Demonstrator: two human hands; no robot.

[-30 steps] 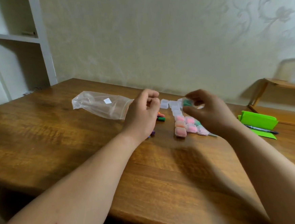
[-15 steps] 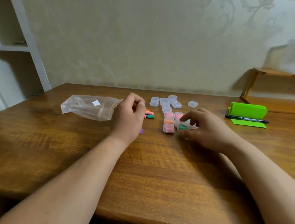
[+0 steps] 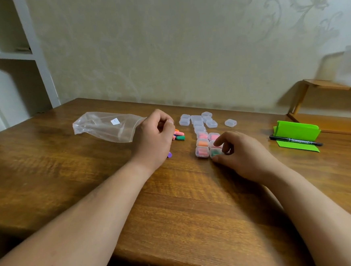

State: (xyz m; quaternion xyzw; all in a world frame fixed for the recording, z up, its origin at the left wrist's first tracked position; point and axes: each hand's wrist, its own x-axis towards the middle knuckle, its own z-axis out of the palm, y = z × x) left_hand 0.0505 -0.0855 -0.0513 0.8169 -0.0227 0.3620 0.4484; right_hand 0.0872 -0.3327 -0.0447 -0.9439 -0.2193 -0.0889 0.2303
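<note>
Head view showed both hands low over the wooden counter [image 3: 176, 206]. The right hand [image 3: 242, 155] had its thumb and fingers curled round a small clear box with green pieces [image 3: 214, 153], which sat on the counter at the near end of the right-hand row, touching a box of pink pieces [image 3: 202, 151] on its left. Beyond these stood more filled boxes [image 3: 202, 142] in pink and orange, then empty clear boxes [image 3: 199, 123], and one lone box [image 3: 230, 122] apart to the right.

The left hand [image 3: 154, 138] was curled, thumb against forefinger; whether it held anything I could not tell. Just beside its fingertips lay loose coloured pieces [image 3: 179, 136], and a purple piece [image 3: 169, 154] showed at its near edge. A clear plastic bag [image 3: 104, 125] lay behind that hand. Folded green paper [image 3: 296, 130] and a black pen [image 3: 295, 141] sat well to the right.
</note>
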